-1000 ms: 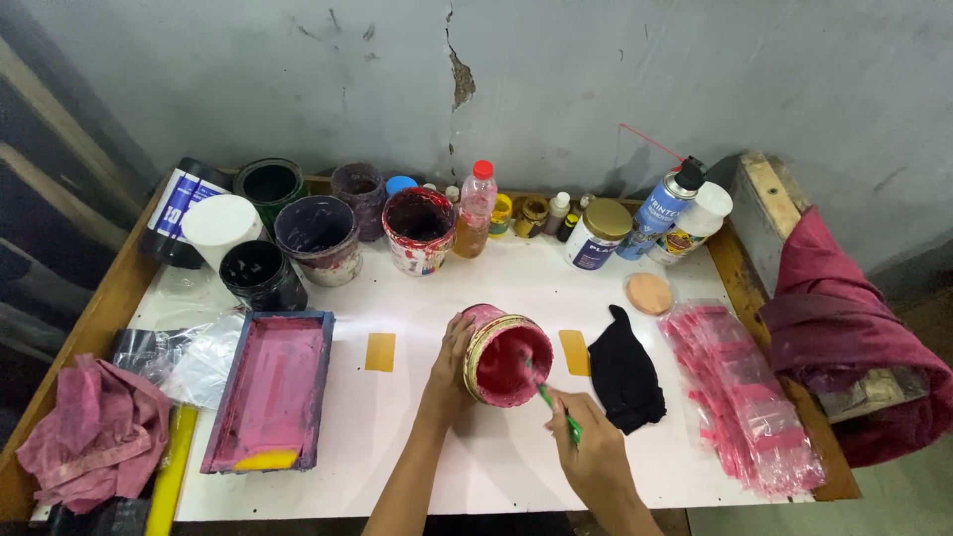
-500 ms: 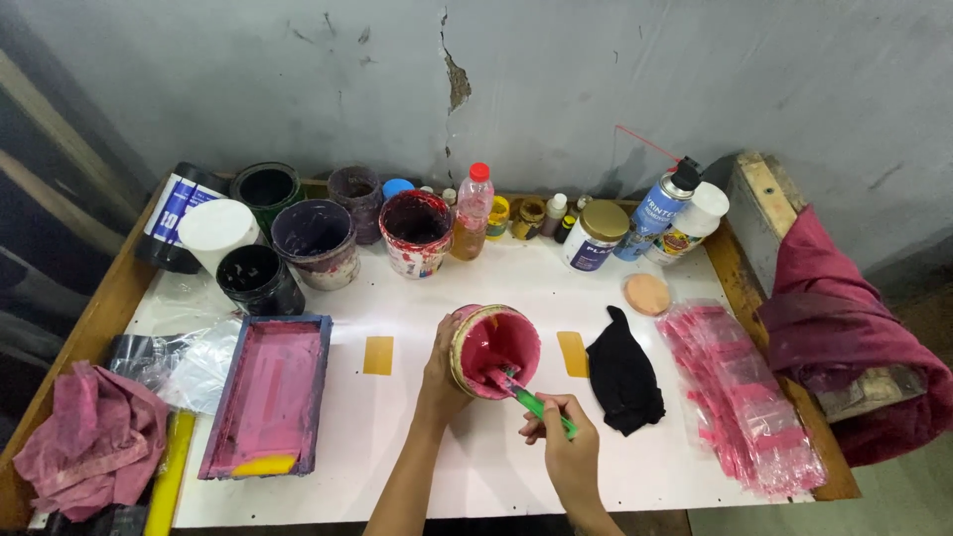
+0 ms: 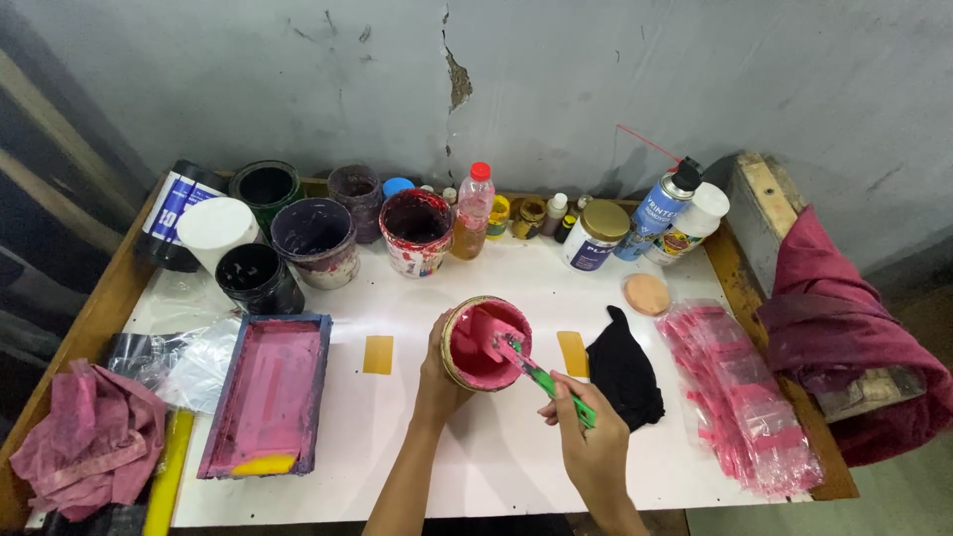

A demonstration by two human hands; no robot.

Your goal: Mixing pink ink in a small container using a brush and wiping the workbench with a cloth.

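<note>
Two hands busy: left hand (image 3: 437,369) grips pink paint tub (image 3: 485,342), right hand (image 3: 588,447) holds green spatula (image 3: 544,379); white table (image 3: 476,467), cracked grey wall (image 3: 556,79).

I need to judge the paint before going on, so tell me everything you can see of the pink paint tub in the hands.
The paint tub is a small round container with a tan rim, smeared pink outside and coated with thick pink paint inside. It is tilted toward the camera, over the white table. The left hand grips its left side. A green-handled spatula, held by the right hand, dips into the paint.
</note>
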